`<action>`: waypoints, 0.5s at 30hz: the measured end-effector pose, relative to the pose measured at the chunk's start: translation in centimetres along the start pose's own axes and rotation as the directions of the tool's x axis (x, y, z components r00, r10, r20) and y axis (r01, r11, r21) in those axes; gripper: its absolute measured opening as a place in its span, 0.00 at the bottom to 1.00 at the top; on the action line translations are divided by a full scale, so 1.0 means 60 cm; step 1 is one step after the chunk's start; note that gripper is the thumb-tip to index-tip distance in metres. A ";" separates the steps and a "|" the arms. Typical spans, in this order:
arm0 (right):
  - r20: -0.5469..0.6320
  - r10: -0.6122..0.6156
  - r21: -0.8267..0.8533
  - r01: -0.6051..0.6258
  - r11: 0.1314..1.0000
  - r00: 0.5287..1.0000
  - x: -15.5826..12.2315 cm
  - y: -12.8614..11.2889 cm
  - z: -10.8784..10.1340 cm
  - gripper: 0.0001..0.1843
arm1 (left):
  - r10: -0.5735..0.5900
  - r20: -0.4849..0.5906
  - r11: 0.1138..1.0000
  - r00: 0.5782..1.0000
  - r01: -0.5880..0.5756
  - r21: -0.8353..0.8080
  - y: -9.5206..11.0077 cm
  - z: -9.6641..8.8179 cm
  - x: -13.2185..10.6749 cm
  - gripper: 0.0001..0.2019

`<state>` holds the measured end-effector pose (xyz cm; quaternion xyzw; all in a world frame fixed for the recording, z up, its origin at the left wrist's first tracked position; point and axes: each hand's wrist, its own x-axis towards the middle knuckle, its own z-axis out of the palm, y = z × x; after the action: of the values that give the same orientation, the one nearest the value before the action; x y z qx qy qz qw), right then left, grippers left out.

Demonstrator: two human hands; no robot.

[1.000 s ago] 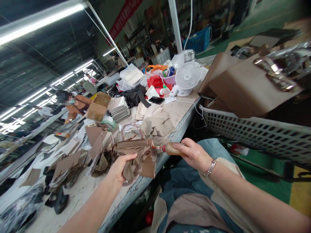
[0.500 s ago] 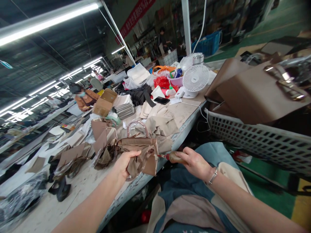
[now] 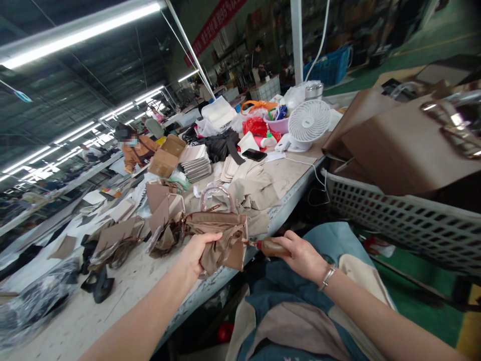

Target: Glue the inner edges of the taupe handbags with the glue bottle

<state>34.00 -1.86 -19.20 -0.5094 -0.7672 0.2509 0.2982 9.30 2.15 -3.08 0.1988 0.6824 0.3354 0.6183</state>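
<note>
A brown handbag [image 3: 235, 253] with a wrapped loop handle lies at the table's near edge, its soft lining bunched outward. My left hand [image 3: 197, 253] is closed on the lining, thumb on top. In my right hand [image 3: 300, 253] is an amber glue bottle [image 3: 273, 247] with a red nozzle base, held on its side. The nozzle points left and meets or nearly meets the right edge of the bag; I cannot tell whether it touches. More brown bag pieces [image 3: 163, 220] lie just left of the handbag.
A stack of pale panels [image 3: 195, 163], a cardboard box [image 3: 167, 155], a phone [image 3: 254, 154] and a white fan [image 3: 310, 122] stand farther back. At right, a grey plastic crate [image 3: 376, 210] holds large brown bags [image 3: 409, 140]. A co-worker [image 3: 137, 150] is across the table.
The whole view has shifted slightly right. Both hands keep their hold, and the bottle's nozzle stays at the bag's right edge.
</note>
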 end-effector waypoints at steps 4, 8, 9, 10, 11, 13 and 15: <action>0.056 0.054 0.114 -0.060 0.992 0.997 0.001 0.001 -0.003 0.19 | -0.016 0.029 1.000 0.999 0.016 -0.001 -0.002 0.001 0.001 0.07; 0.144 0.012 0.266 -0.051 0.963 0.989 -0.003 -0.006 -0.006 0.19 | -0.021 0.048 1.000 0.999 0.021 -0.003 -0.001 0.004 -0.009 0.08; 0.161 0.001 0.312 -0.051 0.949 0.987 -0.009 -0.004 -0.004 0.18 | -0.022 0.051 1.000 0.998 0.023 -0.017 -0.002 0.002 -0.015 0.08; 0.160 0.001 0.358 -0.059 0.932 0.987 -0.017 0.002 -0.002 0.17 | -0.020 0.050 0.999 0.999 0.022 -0.040 -0.003 0.000 -0.022 0.08; 0.168 0.010 0.394 -0.076 0.916 0.986 -0.024 0.013 0.003 0.17 | -0.014 0.050 0.998 0.999 0.017 -0.067 -0.004 -0.005 -0.029 0.08; 0.146 0.063 0.458 -0.124 0.880 0.987 -0.032 0.051 0.014 0.19 | 0.040 0.035 0.990 0.999 -0.035 -0.137 -0.007 -0.020 -0.042 0.08; 0.109 0.142 0.489 -0.177 0.854 0.984 -0.025 0.095 0.025 0.20 | 0.108 0.085 0.981 0.991 -0.092 -0.171 -0.009 -0.044 -0.055 0.09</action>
<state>37.00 -1.35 -24.48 -0.4685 -0.6418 0.4808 0.3707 7.31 -1.06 -1.05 0.1958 0.6112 0.4123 0.6467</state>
